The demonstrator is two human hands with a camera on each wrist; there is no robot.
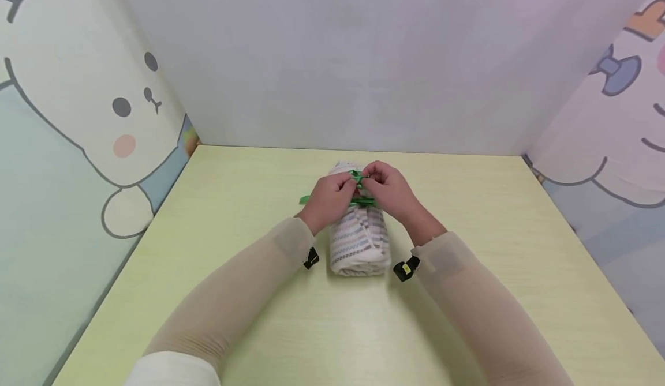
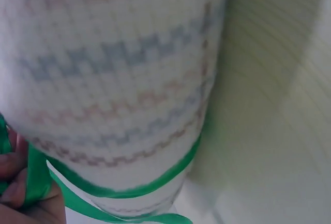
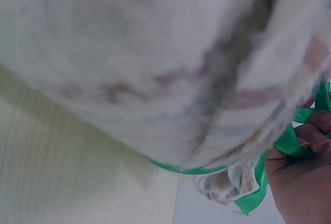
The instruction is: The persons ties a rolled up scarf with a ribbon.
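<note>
A rolled towel (image 1: 358,242), white with striped patterns, lies lengthwise on the table with a green ribbon (image 1: 362,201) round it. Over its far half, my left hand (image 1: 332,195) pinches part of the ribbon between thumb and fingers. Close beside it, my right hand (image 1: 392,193) pinches another part of the ribbon. Green loops show between the two hands. In the left wrist view the ribbon (image 2: 150,187) circles the towel (image 2: 114,94), and a loose end trails below. The right wrist view shows the ribbon (image 3: 295,144) running between the right hand's fingers.
The pale yellow table (image 1: 249,328) extends on both sides of the towel. A plain pale wall (image 1: 332,63) rises behind its far edge. Walls with cartoon figures stand at left (image 1: 62,143) and right (image 1: 613,143). Small black devices hang at both wrists.
</note>
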